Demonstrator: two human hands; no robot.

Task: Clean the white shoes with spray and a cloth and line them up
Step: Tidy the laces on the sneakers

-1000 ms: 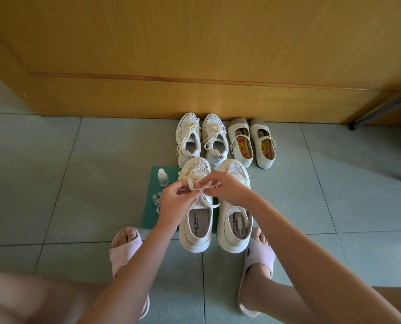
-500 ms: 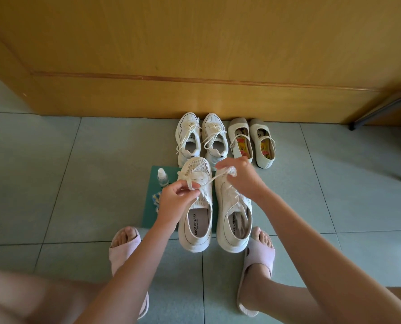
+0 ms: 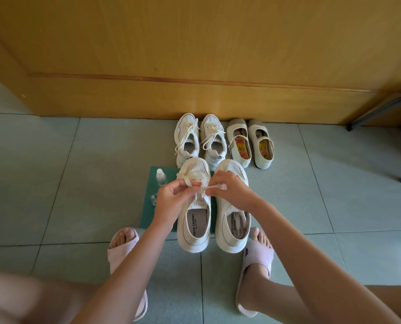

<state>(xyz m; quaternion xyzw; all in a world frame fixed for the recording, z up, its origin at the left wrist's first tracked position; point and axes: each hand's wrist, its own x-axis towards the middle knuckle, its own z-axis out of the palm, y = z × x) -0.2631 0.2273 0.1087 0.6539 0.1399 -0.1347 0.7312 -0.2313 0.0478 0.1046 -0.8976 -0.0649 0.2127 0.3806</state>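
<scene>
Two white mesh sneakers stand side by side, toes away from me: the left sneaker (image 3: 194, 226) and the right sneaker (image 3: 232, 228). Both hands work the left sneaker's laces (image 3: 200, 189). My left hand (image 3: 174, 197) pinches a lace loop, and my right hand (image 3: 229, 188) pinches the other lace end. A small clear spray bottle (image 3: 161, 177) stands on a green cloth (image 3: 155, 212) under the sneakers, left of them. A second white laced pair (image 3: 200, 139) and a pair of white strap shoes (image 3: 250, 142) stand in a row against the wooden door.
The wooden door (image 3: 194, 54) closes off the far side. My feet in pink slippers (image 3: 121, 251) sit on the grey tiles (image 3: 54, 183) on either side of the sneakers. A dark metal chair leg (image 3: 381, 111) reaches in at the right.
My right hand had pulled the lace out to the right over the other sneaker; it has come back toward my left hand above the left sneaker's tongue.
</scene>
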